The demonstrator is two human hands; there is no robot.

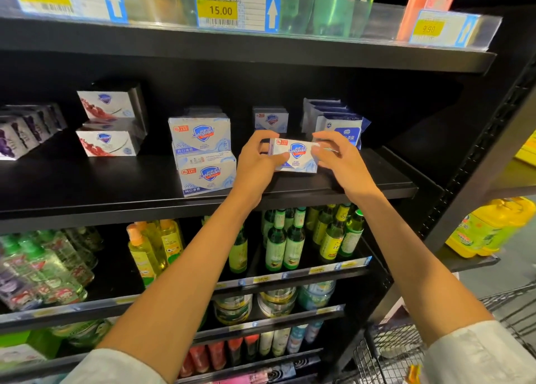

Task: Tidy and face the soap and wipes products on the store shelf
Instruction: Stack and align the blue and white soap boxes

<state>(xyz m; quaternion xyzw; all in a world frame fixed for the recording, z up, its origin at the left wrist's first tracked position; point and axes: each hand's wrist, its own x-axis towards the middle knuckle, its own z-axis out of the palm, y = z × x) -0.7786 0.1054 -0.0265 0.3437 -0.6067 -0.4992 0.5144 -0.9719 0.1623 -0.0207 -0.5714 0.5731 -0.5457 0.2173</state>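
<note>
A white and blue Safeguard soap box [295, 156] stands label-forward near the front of the black shelf [319, 187]. My left hand [258, 163] grips its left end and my right hand [336, 154] grips its right end. Behind it sits another small Safeguard box [271, 119]. A row of blue wipes packs [333, 119] stands at the back right, partly hidden by my right hand. Left of my hands is a stack of two larger Safeguard soap packs [203, 154].
Red-patterned soap boxes [108, 122] are stacked further left, with purple soap packs [23, 131] at the far left. Price tags [232, 9] line the shelf above. Green and yellow bottles [290, 238] fill the shelf below. A wire cart [406, 354] stands at lower right.
</note>
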